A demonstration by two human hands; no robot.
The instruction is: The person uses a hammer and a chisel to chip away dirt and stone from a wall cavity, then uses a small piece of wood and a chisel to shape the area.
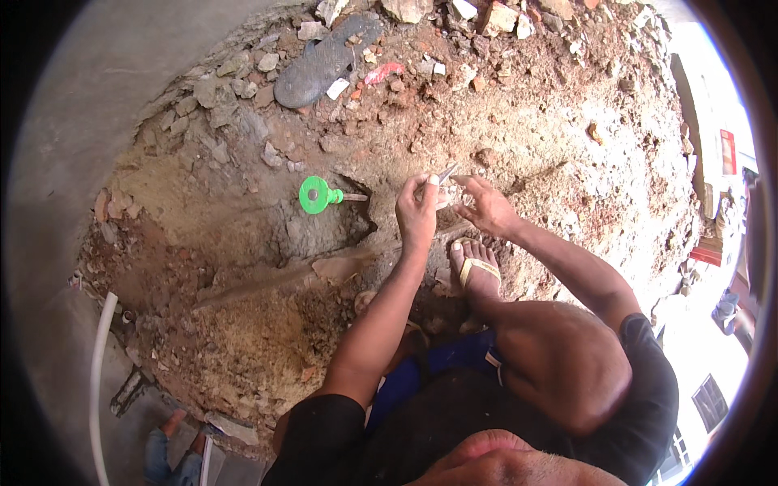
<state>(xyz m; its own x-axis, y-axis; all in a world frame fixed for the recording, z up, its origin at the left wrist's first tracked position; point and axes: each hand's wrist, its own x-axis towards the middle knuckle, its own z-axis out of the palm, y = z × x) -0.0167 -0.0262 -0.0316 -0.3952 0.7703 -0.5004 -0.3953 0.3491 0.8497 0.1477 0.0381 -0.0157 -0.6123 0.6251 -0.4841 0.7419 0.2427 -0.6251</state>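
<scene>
Over the dug earth, my left hand (417,212) is closed, with its thumb and fingers pinching a small grey pointed piece (447,172) whose exact kind I cannot make out. Just to its right, my right hand (489,209) has its fingers apart, close to that piece; whether a fingertip touches it is unclear. Left of my hands, a chisel with a round green hand guard (314,194) lies with its shaft (353,197) reaching a dark hollow in the soil. Neither hand is on the chisel.
My sandaled foot (476,267) stands on the soil just below my hands. An old grey shoe sole (324,65) lies among rubble at the top. A white pipe (99,381) rises at the lower left, near another person's legs (172,454). A concrete surface (97,138) borders the left.
</scene>
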